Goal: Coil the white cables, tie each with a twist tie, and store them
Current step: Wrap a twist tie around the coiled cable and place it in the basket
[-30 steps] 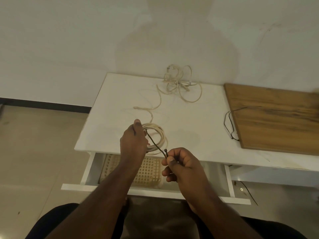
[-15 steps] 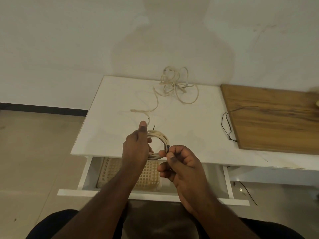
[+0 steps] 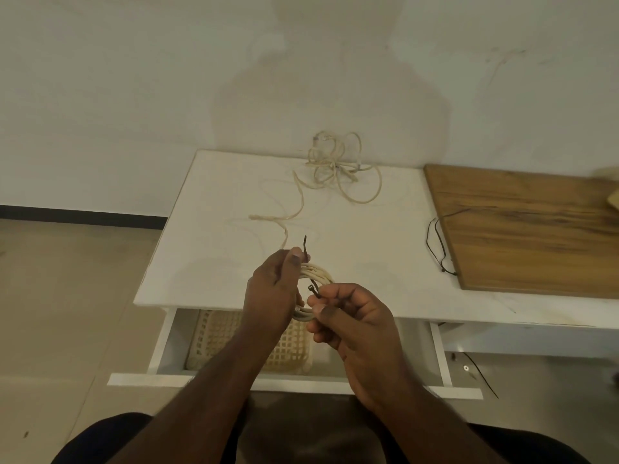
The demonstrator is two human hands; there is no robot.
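While our left hand [image 3: 273, 289] grips the coiled white cable [image 3: 316, 274] just above the near edge of the white table [image 3: 368, 242], with the thumb pressing one end of the dark twist tie [image 3: 305, 251] against the coil, our right hand [image 3: 351, 316] pinches the tie's other end between thumb and forefinger at the coil's right side. A second white cable [image 3: 335, 169] lies loose and tangled at the back of the table, near the wall, with one strand trailing toward our hands. Below the table edge the drawer [image 3: 294, 383] stands open with a pale mesh basket [image 3: 288, 343] inside, and a wooden board [image 3: 529, 229] lies on the table's right side with a thin black cord [image 3: 435, 246] beside it.
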